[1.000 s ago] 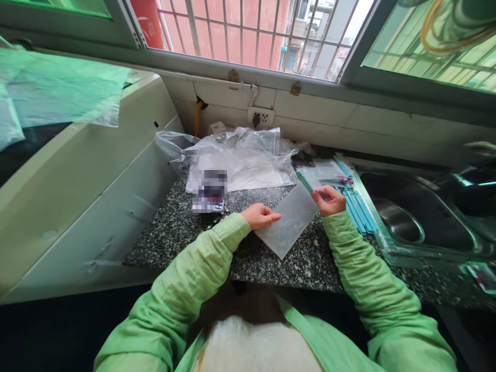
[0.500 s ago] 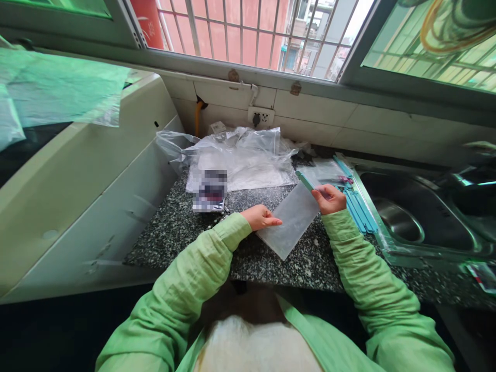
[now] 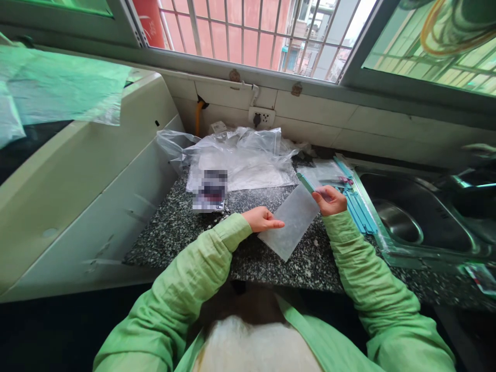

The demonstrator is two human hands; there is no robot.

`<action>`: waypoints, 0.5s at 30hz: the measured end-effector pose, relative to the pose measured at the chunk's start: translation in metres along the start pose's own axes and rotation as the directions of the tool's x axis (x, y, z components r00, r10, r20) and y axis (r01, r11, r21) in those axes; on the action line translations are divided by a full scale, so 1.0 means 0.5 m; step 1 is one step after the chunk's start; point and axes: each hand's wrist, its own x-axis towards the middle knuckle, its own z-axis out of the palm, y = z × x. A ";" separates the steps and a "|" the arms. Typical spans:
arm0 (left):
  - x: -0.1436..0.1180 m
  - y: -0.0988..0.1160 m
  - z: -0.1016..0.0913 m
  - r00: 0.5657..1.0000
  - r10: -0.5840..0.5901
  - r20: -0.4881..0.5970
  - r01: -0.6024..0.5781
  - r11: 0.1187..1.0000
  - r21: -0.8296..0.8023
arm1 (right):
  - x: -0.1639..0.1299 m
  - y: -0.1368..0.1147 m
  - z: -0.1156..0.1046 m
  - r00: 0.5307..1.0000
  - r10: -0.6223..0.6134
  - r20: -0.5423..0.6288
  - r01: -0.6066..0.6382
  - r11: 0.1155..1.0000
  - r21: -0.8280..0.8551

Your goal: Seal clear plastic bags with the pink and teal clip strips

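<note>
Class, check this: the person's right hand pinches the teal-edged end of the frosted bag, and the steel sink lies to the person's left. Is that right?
Not quite. The head view shows the sink to the person's right. The right hand does pinch the teal-edged end of the bag.

We have bare speckled counter [image 3: 182,227] open at centre left of the frame, between the white cabinet side [image 3: 116,206] and our left hand [image 3: 262,219]; a hand could pass there freely. Just above it a small dark packet [image 3: 210,191] lies in the way, and behind that a heap of clear plastic bags [image 3: 240,157] fills the back of the counter up to the tiled wall [image 3: 310,111]. At centre right, our right hand [image 3: 328,199] and the frosted sheet [image 3: 291,221] it holds take up the middle. Right of them, teal strips [image 3: 358,206] crowd the counter edge beside the sink [image 3: 418,217]. The strip of counter nearest us, lower centre, lies open.
</note>
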 end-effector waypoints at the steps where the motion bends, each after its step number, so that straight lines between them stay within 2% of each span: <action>1: 0.000 -0.001 0.000 1.000 0.010 -0.003 -0.010 1.000 -0.010 | 0.000 0.000 0.000 1.000 -0.005 0.007 0.005 1.000 0.006; 5: 0.002 -0.005 0.002 0.997 0.066 -0.030 -0.067 0.997 -0.034 | -0.004 -0.003 0.005 0.997 -0.057 0.048 0.056 0.998 0.031; 15: 0.009 -0.005 -0.001 0.973 0.124 -0.193 -0.140 0.988 -0.070 | -0.019 -0.016 0.031 0.973 -0.152 0.173 0.136 0.985 0.101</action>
